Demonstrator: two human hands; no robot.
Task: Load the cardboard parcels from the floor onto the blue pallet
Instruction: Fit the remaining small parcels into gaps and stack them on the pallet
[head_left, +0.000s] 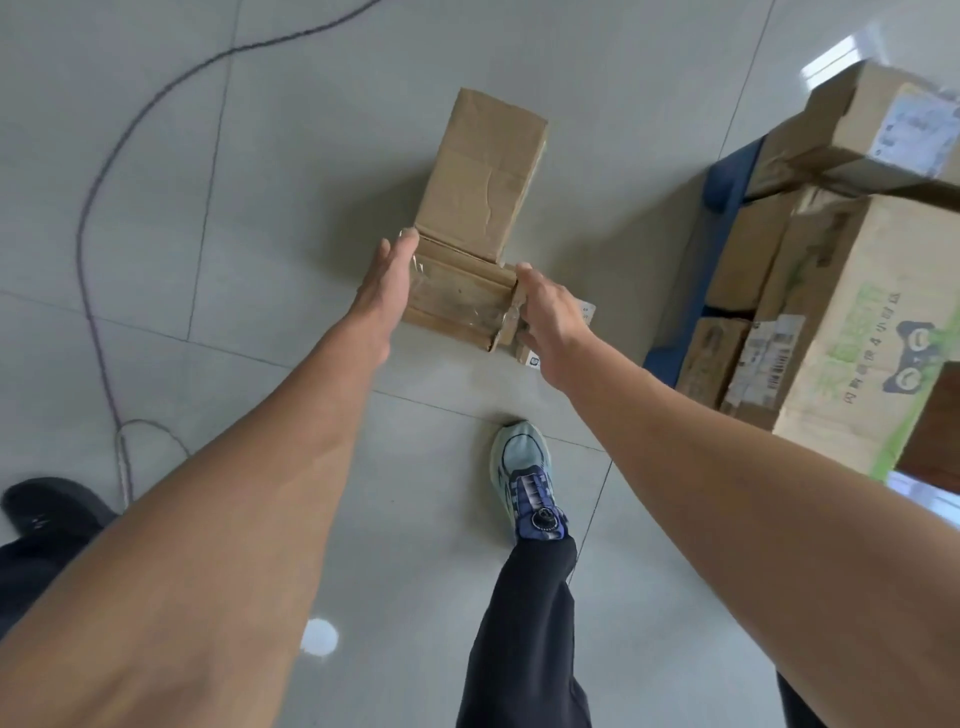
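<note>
A small taped cardboard parcel lies on the grey tiled floor, and a taller cardboard parcel stands right behind it. My left hand lies flat with straight fingers against the small parcel's left side. On its right side, my right hand has its fingers bent round the edge. The blue pallet is at the right, loaded with several cardboard boxes, among them a large box with green print.
A thin dark cable curves across the floor at the left. My right foot in a light blue shoe stands just below the parcels. A dark shape sits at the lower left edge.
</note>
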